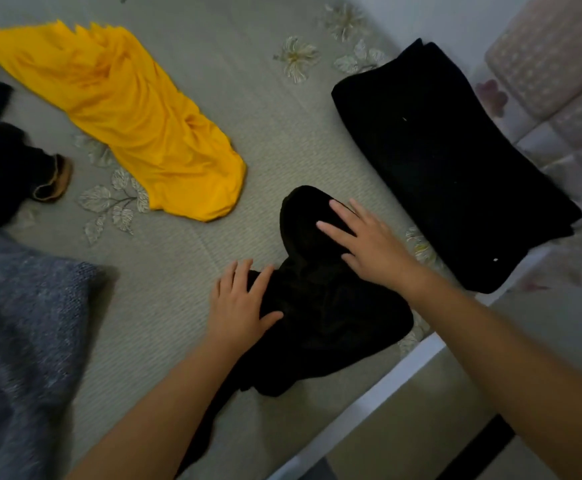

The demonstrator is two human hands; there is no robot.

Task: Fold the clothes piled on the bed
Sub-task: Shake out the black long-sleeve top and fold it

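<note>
Head view, garment in hand: I see the crumpled black garment (pixel 320 306) lying near the bed's (pixel 192 289) near right edge, right under both my hands.
Head view, long axis: it runs from the rounded end far from me, under the right hand, back toward me and leftward, with a dark tail trailing under my left forearm.
Head view, left hand: my left hand (pixel 241 306) lies flat on the garment's left edge, fingers straight and spread, gripping nothing.
Head view, right hand: my right hand (pixel 369 244) rests flat on the far rounded lobe, fingers extended, pressing and not pinching.
Head view, nearer hand: I judge the right hand better placed for the far end, the left for the near bulk.
Head view, next move: I judge it still needs spreading flat before any fold.
Head view, around: a folded black stack (pixel 455 161) sits just beside on the right; a yellow garment (pixel 137 123) lies well apart to the far left; a grey knit (pixel 23 341) at near left; dark clothes (pixel 2 150) at far left.
Head view, obstruction: the bed edge is near, so cloth could slip off.
</note>
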